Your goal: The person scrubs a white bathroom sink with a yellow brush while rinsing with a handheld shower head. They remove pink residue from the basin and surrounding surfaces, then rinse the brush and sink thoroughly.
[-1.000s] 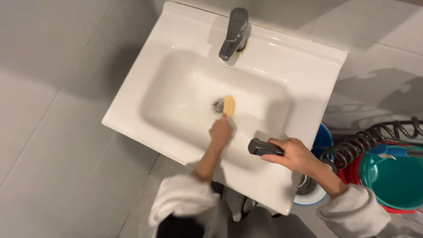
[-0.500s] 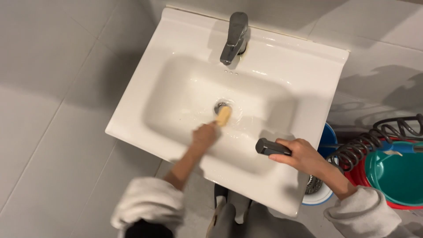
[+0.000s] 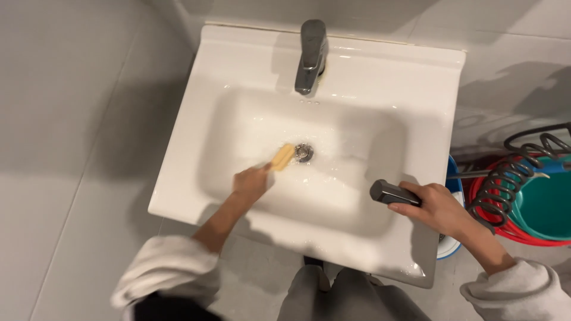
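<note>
A white rectangular sink (image 3: 190,137) fills the middle of the view, with a chrome tap (image 3: 311,54) at its back and a round drain (image 3: 304,152) in the wet basin. My left hand (image 3: 250,181) grips a small tan brush (image 3: 282,157) and presses it on the basin floor just left of the drain. My right hand (image 3: 437,205) holds a dark grey spray head (image 3: 388,192) over the sink's front right rim, pointed into the basin. A coiled dark hose (image 3: 505,178) runs from it to the right.
A teal basin (image 3: 544,205) sits inside a red tub (image 3: 523,235) on the floor to the right of the sink. A blue and white bucket (image 3: 450,246) shows under the sink's right edge. Grey tiles cover the floor and wall.
My left hand has swept the brush from the right of the drain to its left. The right hand with the spray head has stayed at the sink's front right rim. The camera view has rotated.
</note>
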